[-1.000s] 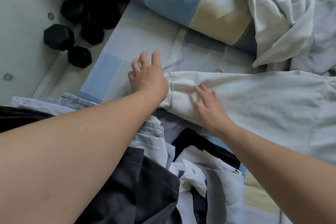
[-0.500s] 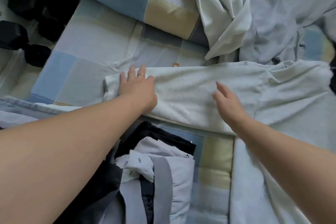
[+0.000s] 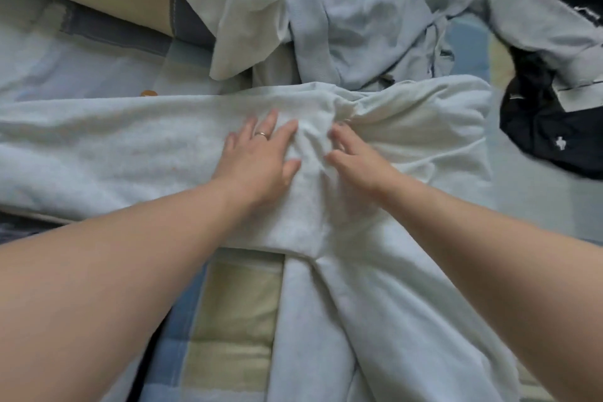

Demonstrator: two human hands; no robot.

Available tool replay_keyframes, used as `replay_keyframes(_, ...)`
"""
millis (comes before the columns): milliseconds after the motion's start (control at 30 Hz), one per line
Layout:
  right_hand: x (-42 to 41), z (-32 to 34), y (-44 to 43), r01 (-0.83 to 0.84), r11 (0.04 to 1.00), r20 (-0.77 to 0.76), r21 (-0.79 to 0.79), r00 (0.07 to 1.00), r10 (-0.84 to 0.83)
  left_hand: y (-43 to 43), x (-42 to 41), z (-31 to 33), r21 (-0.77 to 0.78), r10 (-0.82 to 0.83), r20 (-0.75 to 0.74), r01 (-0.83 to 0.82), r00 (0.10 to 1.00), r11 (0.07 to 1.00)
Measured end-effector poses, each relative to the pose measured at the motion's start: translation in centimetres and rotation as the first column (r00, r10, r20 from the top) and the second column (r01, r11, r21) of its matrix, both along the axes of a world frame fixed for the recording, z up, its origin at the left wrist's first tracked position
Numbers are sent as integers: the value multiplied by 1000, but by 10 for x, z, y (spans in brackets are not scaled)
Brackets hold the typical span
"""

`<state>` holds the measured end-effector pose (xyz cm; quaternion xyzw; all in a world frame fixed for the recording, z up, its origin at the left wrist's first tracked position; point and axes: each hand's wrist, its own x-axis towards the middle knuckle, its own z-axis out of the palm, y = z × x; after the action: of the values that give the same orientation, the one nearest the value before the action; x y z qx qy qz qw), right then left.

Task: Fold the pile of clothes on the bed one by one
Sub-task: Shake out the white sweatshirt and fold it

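Pale grey-white sweatpants [image 3: 114,153] lie spread across the checked bedsheet, one leg running left, the other [image 3: 375,320] coming down toward me. My left hand [image 3: 261,157], a ring on one finger, presses flat with straight fingers on the crotch area. Just to its right my right hand [image 3: 355,157] rests on the bunched fabric near the waistband, its fingertips partly sunk in the folds. A loose pile of light grey and white clothes [image 3: 342,10] sits behind the pants.
A dark navy garment [image 3: 548,127] with a small white logo lies at the right edge. A rolled checked blanket [image 3: 107,3] lies at the back left. The checked bedsheet [image 3: 235,320] shows between my arms.
Both hands slid right along the pants leg from the cuff to the crotch and came together. My view swung right, so the dumbbells and the dark clothes at the left left the frame.
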<state>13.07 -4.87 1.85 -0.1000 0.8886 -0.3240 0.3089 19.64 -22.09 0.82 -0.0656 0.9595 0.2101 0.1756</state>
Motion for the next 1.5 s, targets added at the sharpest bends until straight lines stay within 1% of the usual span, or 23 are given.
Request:
replay_keyframes(67,-9,10,20,7,997,-122,-82,992,-17,10,-15,-9,6,62,-46,-61,997,998)
replay_keyframes(133,-28,17,45,91,995,-449,46,892,-60,16,-31,-12,7,82,-130,-82,988,997)
replay_keyframes(167,-37,18,55,134,980,-532,149,846,-35,18,-39,-11,-3,86,-180,-88,980,996)
replay_keyframes(233,-51,17,65,150,940,-510,307,859,29,20,-57,-7,-28,115,-224,-124,968,992)
replay_keyframes(300,-57,14,63,95,915,-470,393,876,111,20,-74,0,-98,140,-192,-161,971,982)
replay_keyframes(367,-60,11,59,62,912,-457,405,878,143,20,-86,9,-194,143,-173,-176,974,965)
replay_keyframes(467,-63,8,57,57,911,-409,409,904,127,20,-95,16,-215,287,-268,-348,920,913)
replay_keyframes(567,-58,-7,63,-95,877,-267,471,932,245,21,-97,10,-218,372,-192,-409,908,886)
replay_keyframes(600,-54,-13,65,-149,872,-214,466,937,275,22,-92,6,-220,365,-182,-400,913,890)
replay_keyframes(633,-49,-18,66,-170,877,-194,450,940,282,25,-85,2,-220,319,-231,-369,919,903)
replay_keyframes(700,-39,-23,65,-116,904,-258,411,937,237,31,-64,-5,-189,120,-431,-219,894,957)
replay_keyframes(733,-33,-23,64,-65,915,-311,398,929,202,34,-53,-9,-171,12,-479,-107,878,979)
replay_keyframes(800,-15,-23,63,-12,909,-345,416,923,170,36,-35,-17,-143,-134,-400,83,907,986)
replay_keyframes(867,8,-21,62,-127,907,-239,401,941,238,34,-23,-25,-107,-129,-221,107,967,988)
replay_keyframes(933,29,-16,63,-285,930,-108,231,943,315,30,-13,-26,-114,-63,-98,52,993,992)
replay_keyframes(967,38,-10,64,-295,949,-85,110,949,304,30,-7,-23,-117,-35,-59,27,998,993)
replay_keyframes(1033,55,5,72,-164,985,-145,-56,977,154,34,8,-10,-106,2,-22,-4,1000,994)
replay_keyframes(1067,64,12,81,-50,995,-199,-83,979,33,39,19,-2,-98,12,-41,-16,999,995)
replay_keyframes(1133,86,25,103,176,983,-253,-53,950,-184,54,48,17,-61,27,-134,-36,991,997)
replay_keyframes(1200,116,31,132,279,960,-196,29,943,-268,78,86,33,4,68,-159,-69,985,998)
replay_keyframes(1267,153,35,160,232,956,-70,178,972,-223,104,123,41,107,97,-47,-91,994,990)
replay_keyframes(1333,190,40,187,124,947,35,297,990,-140,131,156,45,234,91,138,-122,986,964)
replay_keyframes(1500,263,44,238,114,952,155,286,974,-163,186,225,41,391,120,432,-306,894,868)
